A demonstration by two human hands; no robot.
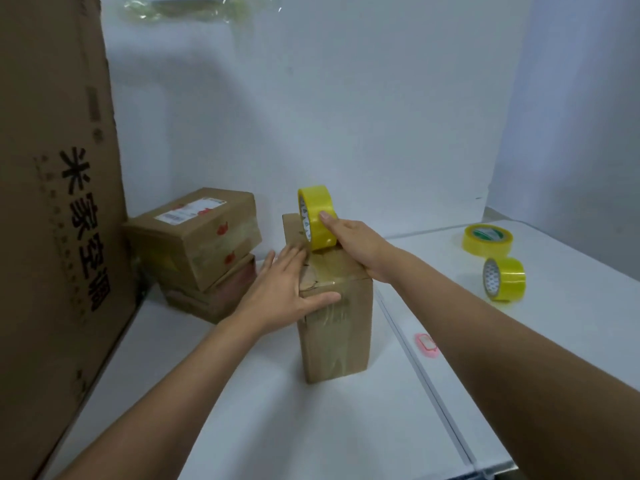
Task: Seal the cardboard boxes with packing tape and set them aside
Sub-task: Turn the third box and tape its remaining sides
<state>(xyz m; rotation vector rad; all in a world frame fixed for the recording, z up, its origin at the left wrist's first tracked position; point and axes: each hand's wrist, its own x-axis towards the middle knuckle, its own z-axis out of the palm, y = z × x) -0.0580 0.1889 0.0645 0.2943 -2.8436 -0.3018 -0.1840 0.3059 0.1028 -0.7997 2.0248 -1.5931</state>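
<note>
A tall narrow cardboard box (337, 337) stands upright in the middle of the white table (277, 427). Shiny tape runs over its top and down its front face. My left hand (280, 292) lies flat on the box's top left edge, with the thumb pressed against the front face. My right hand (356, 244) grips a yellow tape roll (317, 216) that stands on edge on the far part of the box's top.
Two taped cardboard boxes (194, 237) are stacked at the back left. A very large carton (52, 202) with black print stands along the left side. Two more yellow tape rolls (487, 240) (504, 278) sit at the right. A small pink object (426, 345) lies on the table.
</note>
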